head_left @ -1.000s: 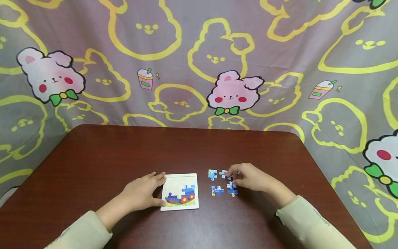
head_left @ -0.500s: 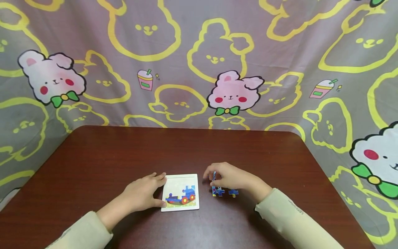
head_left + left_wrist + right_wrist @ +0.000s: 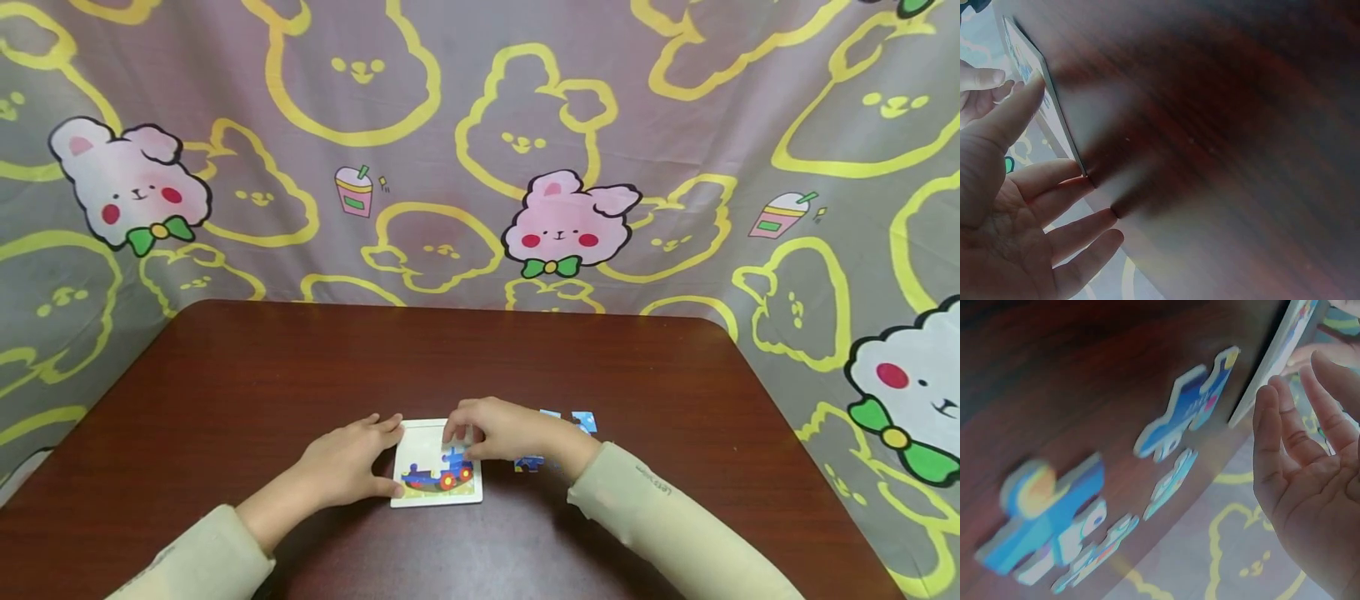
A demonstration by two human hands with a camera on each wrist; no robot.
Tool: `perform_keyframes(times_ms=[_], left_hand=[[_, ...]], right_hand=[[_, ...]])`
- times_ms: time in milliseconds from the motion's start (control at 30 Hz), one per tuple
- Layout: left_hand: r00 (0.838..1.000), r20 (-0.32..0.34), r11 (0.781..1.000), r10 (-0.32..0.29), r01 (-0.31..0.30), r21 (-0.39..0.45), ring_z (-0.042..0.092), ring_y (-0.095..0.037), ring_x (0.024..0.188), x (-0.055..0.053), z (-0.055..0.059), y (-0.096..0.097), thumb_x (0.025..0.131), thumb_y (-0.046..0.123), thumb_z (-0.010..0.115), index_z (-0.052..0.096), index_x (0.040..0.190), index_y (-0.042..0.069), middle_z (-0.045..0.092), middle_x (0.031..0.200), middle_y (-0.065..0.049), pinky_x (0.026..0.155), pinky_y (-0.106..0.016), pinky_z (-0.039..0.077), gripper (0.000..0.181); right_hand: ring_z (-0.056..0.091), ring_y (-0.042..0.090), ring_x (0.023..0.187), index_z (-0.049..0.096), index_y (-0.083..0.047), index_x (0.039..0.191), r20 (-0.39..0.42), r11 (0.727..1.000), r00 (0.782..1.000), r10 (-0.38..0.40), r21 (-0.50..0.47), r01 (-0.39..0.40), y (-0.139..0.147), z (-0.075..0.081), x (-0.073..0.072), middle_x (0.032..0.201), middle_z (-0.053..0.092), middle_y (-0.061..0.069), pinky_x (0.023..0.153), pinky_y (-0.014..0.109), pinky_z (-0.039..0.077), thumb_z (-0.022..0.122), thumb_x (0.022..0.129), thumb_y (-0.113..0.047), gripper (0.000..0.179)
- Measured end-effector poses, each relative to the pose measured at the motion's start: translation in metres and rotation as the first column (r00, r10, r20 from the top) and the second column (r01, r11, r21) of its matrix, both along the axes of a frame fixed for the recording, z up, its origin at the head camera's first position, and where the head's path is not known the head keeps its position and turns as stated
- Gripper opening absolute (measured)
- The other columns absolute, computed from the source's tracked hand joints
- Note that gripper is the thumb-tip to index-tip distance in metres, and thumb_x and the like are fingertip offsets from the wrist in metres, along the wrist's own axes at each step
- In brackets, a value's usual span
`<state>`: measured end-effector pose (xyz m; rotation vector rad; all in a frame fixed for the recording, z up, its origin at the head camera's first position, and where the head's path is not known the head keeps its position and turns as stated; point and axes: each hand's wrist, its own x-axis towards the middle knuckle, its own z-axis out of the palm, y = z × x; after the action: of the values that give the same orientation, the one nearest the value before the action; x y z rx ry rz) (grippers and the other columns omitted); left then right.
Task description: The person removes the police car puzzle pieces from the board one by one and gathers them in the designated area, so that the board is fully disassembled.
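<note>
A square white puzzle tray (image 3: 437, 503) lies on the table, its lower part filled with a blue train picture (image 3: 450, 477) with red and yellow wheels. My left hand (image 3: 341, 462) rests at its left side, fingers spread, with the thumb on the front left corner and fingertips at the far left corner. Over the tray's upper right part, my right hand (image 3: 506, 429) pinches a puzzle piece (image 3: 468, 434), mostly hidden by the fingers. In the right wrist view the palm (image 3: 1325, 494) shows beside the tray edge (image 3: 1260, 387).
Several loose puzzle pieces lie right of the tray, partly under the right forearm: a pale blue one (image 3: 583, 421), a dark blue one (image 3: 528, 463) and, in the right wrist view, one with a yellow-orange spot (image 3: 1041, 506). A patterned curtain (image 3: 420, 167) hangs behind the table (image 3: 300, 367).
My right hand has moved left from the loose pieces to above the tray, taking a puzzle piece along. The left hand stays at the tray's left side.
</note>
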<state>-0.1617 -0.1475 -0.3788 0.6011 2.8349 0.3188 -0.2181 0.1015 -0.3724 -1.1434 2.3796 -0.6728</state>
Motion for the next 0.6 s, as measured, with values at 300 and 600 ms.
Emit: perform_keyframes(times_ms=[300, 600], left_hand=[[1.000, -0.010, 1.000, -0.010, 0.010, -0.002, 0.046, -0.041, 0.139, -0.001, 0.000, 0.001, 0.073, 0.048, 0.084, 0.060, 0.138, 0.010, 0.051, 0.150, -0.011, 0.101, -0.061, 0.046, 0.079], [1.000, -0.005, 1.000, -0.004, 0.004, -0.003, 0.046, -0.041, 0.139, 0.000, 0.002, 0.001, 0.073, 0.048, 0.084, 0.060, 0.138, 0.010, 0.052, 0.150, -0.010, 0.099, -0.062, 0.046, 0.079]], right_hand=[[0.057, 0.011, 0.085, 0.072, -0.019, 0.110, -0.022, 0.998, 0.999, 0.033, 0.062, -0.031, -0.011, -0.003, 0.001, 0.105, 0.060, 0.002, 0.076, 0.018, 0.047, 0.075, 0.086, -0.005, 0.027], [0.057, 0.010, 0.095, 0.073, -0.022, 0.108, -0.056, 0.993, 0.995, 0.079, 0.095, -0.074, -0.013, -0.007, 0.001, 0.107, 0.057, -0.001, 0.084, 0.018, 0.047, 0.076, 0.086, -0.005, 0.028]])
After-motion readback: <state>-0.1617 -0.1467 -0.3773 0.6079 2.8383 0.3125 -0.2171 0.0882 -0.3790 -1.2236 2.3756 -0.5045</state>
